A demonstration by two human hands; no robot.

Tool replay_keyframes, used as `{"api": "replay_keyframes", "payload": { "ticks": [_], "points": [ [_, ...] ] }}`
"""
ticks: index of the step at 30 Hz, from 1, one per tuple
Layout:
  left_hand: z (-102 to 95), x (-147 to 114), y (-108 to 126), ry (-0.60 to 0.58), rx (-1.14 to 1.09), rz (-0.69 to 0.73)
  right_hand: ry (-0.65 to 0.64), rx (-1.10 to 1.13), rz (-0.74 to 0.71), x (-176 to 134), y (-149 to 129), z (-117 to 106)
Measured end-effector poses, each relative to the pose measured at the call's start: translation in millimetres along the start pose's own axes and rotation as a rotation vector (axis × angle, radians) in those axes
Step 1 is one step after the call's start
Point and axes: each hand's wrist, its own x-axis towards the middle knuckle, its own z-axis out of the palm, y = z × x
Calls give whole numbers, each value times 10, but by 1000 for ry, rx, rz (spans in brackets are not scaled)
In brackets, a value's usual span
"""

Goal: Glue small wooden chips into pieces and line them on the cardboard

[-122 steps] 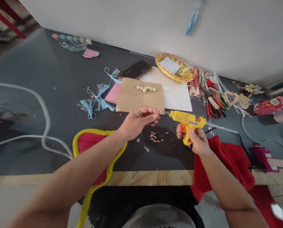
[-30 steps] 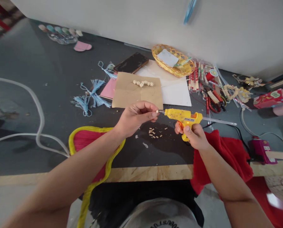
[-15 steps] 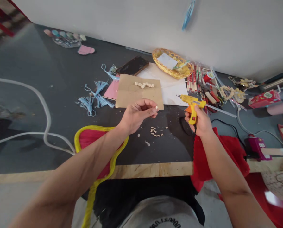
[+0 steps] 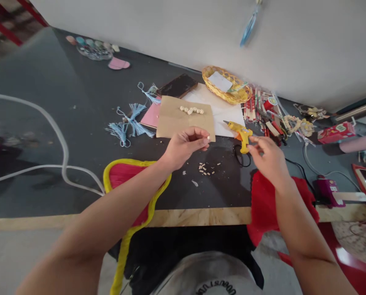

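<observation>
My left hand point(image 4: 187, 147) pinches a small pale piece point(image 4: 208, 138) between thumb and fingertips, above the dark tabletop. To its right, the yellow glue gun point(image 4: 243, 133) rests with its nozzle pointing left, at the edge of the white paper point(image 4: 229, 121). Just behind the gun's handle my right hand point(image 4: 270, 162) is open, its fingers apart and no longer wrapped round the grip. A brown sheet point(image 4: 173, 123) beyond my left hand bears a row of pale small pieces point(image 4: 191, 110). Several small cut pieces point(image 4: 204, 169) lie scattered below my hands.
Blue tassels point(image 4: 134, 119) and a dark phone point(image 4: 178, 85) lie beyond on the left. A wicker basket point(image 4: 242, 96) stands near the wall beside red-and-white sticks point(image 4: 252, 104). A red cloth point(image 4: 265, 205) hangs over the front edge. White cables point(image 4: 55, 127) cross the table's left side.
My right hand has let go of the glue gun's handle and drawn back to the right. My left hand still pinches the small pale piece. The view has shifted slightly.
</observation>
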Motion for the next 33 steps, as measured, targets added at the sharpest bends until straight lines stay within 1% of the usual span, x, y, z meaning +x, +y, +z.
{"api": "replay_keyframes", "payload": {
  "ticks": [2, 3, 5, 6, 8, 10, 15, 17, 19, 21, 24, 26, 27, 29, 31, 33],
  "points": [
    [-2, -3, -4, 5, 1, -8, -75, 60, -258, -96, -280, 118],
    [-2, -6, -4, 6, 2, -11, -118, 78, -362, -134, -412, 207],
    [-4, -12, 0, 4, 5, -8, -188, 88, -447, -189, -605, 404],
    [-5, -14, 3, 1, 5, -4, -211, 84, -447, -207, -658, 495],
    [-2, -16, 6, -5, 5, 4, -238, 64, -402, -232, -686, 636],
    [6, -17, 2, -15, 14, 2, -263, 37, -369, -246, -656, 713],
    [34, -32, -27, -43, 48, -10, -269, -42, -388, -245, -629, 760],
    [39, -43, -30, -46, 67, -7, -259, -38, -388, -236, -645, 759],
    [45, -56, -24, -44, 95, -2, -230, 70, -382, -227, -650, 735],
    [61, -71, -15, -40, 118, 1, -140, 268, -333, -219, -640, 685],
    [109, -103, -17, -51, 127, 0, 41, 573, -145, -210, -614, 596],
    [148, -129, -35, -67, 129, -4, 109, 720, -21, -207, -607, 564],
    [166, -142, -47, -72, 130, -8, 114, 781, 20, -209, -609, 560],
    [193, -164, -72, -72, 128, -20, 83, 863, 68, -218, -624, 573],
    [209, -177, -90, -69, 124, -31, 44, 892, 83, -234, -647, 597],
    [213, -181, -96, -68, 121, -36, 31, 892, 74, -252, -670, 617]
  ]
}}
